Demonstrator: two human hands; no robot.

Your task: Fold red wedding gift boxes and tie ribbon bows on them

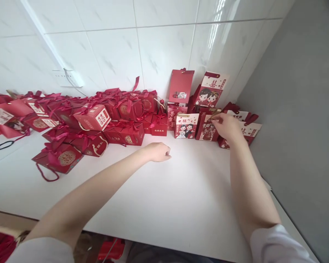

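Note:
My right hand (pixel 227 126) reaches to the back right of the white table (pixel 164 197) and pinches the gold handle of a small red gift bag (pixel 207 129) printed with a cartoon couple. My left hand (pixel 159 151) hovers over the table's middle with its fingers curled in a loose fist and nothing visible in it. Another small gift bag (pixel 185 126) stands just left of the held one. Two taller red bags (pixel 181 86) (pixel 212 89) lean against the tiled wall behind them.
Several red ribboned gift boxes (pixel 98 120) crowd the back left of the table, one box (pixel 60 157) nearest the front. More bags (pixel 246 126) lie at the far right by a grey wall (pixel 298 109). A wall socket (pixel 68 77) sits on the tiles.

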